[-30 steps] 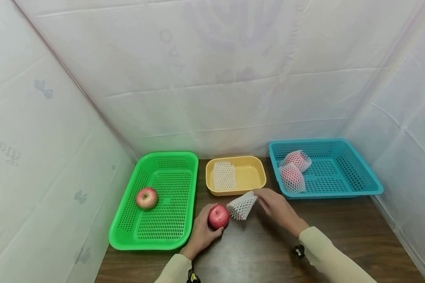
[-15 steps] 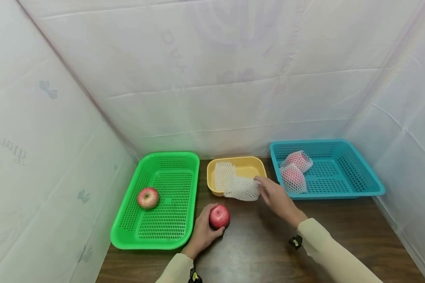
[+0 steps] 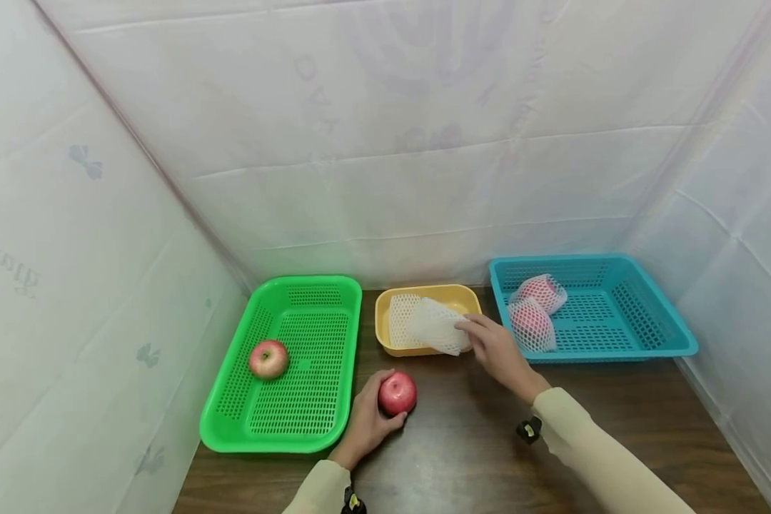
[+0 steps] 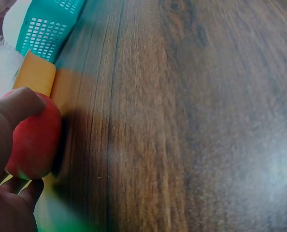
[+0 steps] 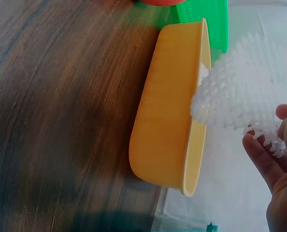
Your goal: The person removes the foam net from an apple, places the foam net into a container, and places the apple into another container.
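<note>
The left hand [image 3: 368,421] curls round a red apple [image 3: 397,393] standing on the brown table; in the left wrist view its thumb and fingers lie on the apple [image 4: 36,140]. Pinched at one end by the right hand [image 3: 502,359], a white foam net [image 3: 438,326] hangs over the yellow tray [image 3: 398,350]. A second white net [image 3: 401,321] lies in the left part of that tray. The right wrist view shows the held net [image 5: 240,87] above the tray's rim, with the right hand's [image 5: 283,169] fingertips at its end.
To the left, a green basket [image 3: 355,343] holds one red-yellow apple [image 3: 268,359]. A blue basket [image 3: 664,314] at the right holds two net-covered apples [image 3: 532,325] [image 3: 541,291]. White sheeting [image 3: 385,193] rises behind and at both sides.
The right hand has carried the white net away from beside the apple, back and up over the yellow tray. The left hand and its apple have hardly moved.
</note>
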A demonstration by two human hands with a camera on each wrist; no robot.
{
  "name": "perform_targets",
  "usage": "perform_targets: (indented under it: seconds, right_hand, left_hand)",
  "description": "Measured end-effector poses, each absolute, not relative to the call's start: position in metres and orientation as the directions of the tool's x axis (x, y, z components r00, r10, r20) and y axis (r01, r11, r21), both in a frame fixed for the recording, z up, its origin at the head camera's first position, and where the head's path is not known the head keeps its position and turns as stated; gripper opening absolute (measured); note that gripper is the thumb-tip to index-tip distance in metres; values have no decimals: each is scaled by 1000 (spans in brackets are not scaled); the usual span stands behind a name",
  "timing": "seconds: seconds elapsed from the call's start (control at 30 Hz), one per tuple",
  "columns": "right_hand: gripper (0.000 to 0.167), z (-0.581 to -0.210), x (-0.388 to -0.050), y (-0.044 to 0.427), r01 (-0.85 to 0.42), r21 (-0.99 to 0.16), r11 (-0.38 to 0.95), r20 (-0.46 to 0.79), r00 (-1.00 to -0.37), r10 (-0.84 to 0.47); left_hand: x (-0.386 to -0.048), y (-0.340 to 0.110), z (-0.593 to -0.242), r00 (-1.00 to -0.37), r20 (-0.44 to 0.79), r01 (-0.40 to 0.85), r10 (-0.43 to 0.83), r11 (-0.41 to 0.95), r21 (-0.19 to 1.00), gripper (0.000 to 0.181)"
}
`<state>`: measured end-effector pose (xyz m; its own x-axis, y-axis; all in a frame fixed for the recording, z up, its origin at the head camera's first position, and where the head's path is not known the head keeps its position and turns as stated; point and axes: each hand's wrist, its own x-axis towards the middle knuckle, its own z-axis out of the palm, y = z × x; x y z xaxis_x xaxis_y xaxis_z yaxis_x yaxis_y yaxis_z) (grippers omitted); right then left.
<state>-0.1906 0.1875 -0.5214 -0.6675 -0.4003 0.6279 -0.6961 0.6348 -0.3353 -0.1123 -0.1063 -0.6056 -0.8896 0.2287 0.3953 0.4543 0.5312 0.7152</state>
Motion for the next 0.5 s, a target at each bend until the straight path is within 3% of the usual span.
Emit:
perform_targets:
  seconds: [0.27, 0.5]
  right_hand:
    - [30, -523, -198, 180, -600, -426, 677, 562, -762, -321]
    - [28, -529, -206, 174, -543, -499, 676, 544, -803, -244]
  left_hand:
    - [-112, -106, -605, -896, 383, 443, 227, 523, 728, 78]
    - [-111, -106, -606, -894, 390, 446, 222, 521, 727, 79]
